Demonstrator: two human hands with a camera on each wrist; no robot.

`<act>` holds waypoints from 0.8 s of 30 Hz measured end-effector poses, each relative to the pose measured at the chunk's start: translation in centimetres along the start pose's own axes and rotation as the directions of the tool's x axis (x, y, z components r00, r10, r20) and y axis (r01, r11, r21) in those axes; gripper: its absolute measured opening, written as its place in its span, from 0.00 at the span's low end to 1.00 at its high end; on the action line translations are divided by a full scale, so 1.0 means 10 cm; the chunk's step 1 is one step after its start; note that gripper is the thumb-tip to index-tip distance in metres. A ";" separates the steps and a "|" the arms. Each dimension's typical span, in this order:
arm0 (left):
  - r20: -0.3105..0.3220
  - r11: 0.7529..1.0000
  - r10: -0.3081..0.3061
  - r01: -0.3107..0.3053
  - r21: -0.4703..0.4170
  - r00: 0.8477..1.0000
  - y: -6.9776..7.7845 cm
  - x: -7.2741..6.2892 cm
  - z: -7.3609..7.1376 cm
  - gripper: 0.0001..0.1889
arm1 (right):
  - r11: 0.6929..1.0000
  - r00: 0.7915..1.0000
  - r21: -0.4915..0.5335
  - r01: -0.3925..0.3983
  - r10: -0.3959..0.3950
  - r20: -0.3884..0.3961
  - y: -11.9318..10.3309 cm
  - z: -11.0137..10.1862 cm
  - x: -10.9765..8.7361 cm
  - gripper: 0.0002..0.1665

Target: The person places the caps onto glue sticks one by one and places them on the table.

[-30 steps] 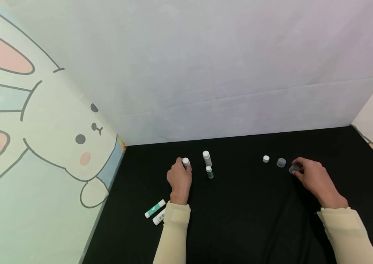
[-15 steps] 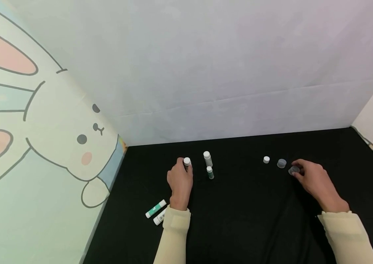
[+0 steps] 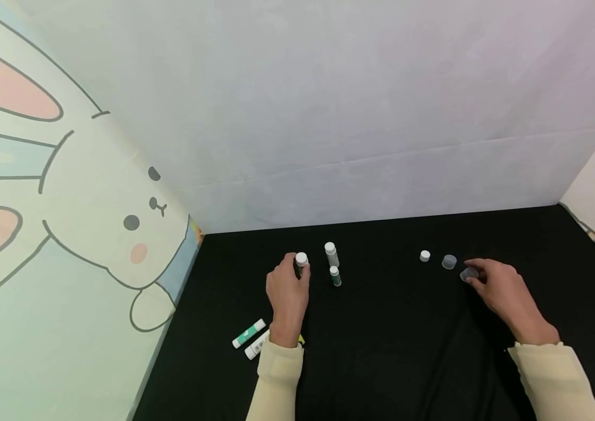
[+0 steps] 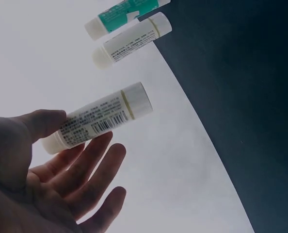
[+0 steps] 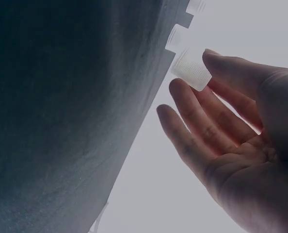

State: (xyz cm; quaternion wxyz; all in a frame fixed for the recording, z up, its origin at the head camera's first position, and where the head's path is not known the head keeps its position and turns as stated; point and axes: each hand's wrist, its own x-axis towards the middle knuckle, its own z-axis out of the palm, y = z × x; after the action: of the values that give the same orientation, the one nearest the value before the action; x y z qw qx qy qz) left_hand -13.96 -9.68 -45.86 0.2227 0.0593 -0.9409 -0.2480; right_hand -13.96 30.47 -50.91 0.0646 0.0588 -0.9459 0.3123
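Barcoded white tube [image 4: 96,119], ridged translucent cap [image 5: 191,70], well apart

Black cloth [image 3: 381,339]: spread wide beneath the fingers, here we are!
Taller tube [image 3: 332,257], small green tube [image 3: 336,276]: up on end, just right of the fingers of the left hand [image 3: 286,289].
Green stick [image 3: 248,334], white stick [image 3: 256,347]: lying side by side, well behind those fingers.
White cap [image 3: 425,256]: left of the fingers of the right hand [image 3: 505,298].
Clear cap [image 3: 449,262]: closer in.
Second clear cap [image 3: 468,274]: right between the fingertips, cloth contact too close to call!
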 end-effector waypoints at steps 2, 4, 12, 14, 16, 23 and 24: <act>-0.002 1.000 0.012 -0.012 -0.001 1.000 0.00 -0.02 -0.02 0.15 | 1.000 1.000 -0.002 0.003 -0.003 0.001 -0.01 0.00 -0.01 0.19; 0.000 1.000 0.020 -0.020 0.001 1.000 0.01 -0.04 -0.03 0.15 | 1.000 1.000 0.000 0.003 -0.003 0.001 -0.02 0.00 -0.02 0.18; 0.000 1.000 0.021 -0.021 -0.001 1.000 0.01 -0.12 -0.05 0.16 | 1.000 1.000 0.011 0.006 -0.006 0.010 -0.07 0.02 -0.06 0.17; -0.007 1.000 0.024 -0.024 -0.008 1.000 0.01 -0.15 -0.06 0.16 | 1.000 1.000 0.014 0.008 -0.008 0.012 -0.09 0.03 -0.07 0.18; -0.020 0.999 0.034 -0.034 -0.014 0.999 0.01 -0.17 -0.06 0.16 | 1.000 1.000 0.016 0.010 -0.010 0.013 -0.11 0.03 -0.08 0.18; -0.055 0.997 0.070 -0.071 -0.016 0.996 0.01 -0.23 -0.05 0.14 | 1.000 1.000 0.018 0.022 -0.023 0.004 -0.21 0.03 -0.09 0.19; -0.054 0.997 0.071 -0.072 -0.017 0.996 0.02 -0.24 -0.05 0.14 | 1.000 1.000 0.017 0.025 -0.025 0.002 -0.22 0.04 -0.09 0.19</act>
State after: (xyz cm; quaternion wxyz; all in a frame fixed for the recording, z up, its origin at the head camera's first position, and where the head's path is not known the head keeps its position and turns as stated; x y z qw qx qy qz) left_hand -11.62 -9.21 -46.34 0.2569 0.0300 -0.9339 -0.2469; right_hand -12.80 28.55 -50.04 0.0668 0.0716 -0.9425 0.3195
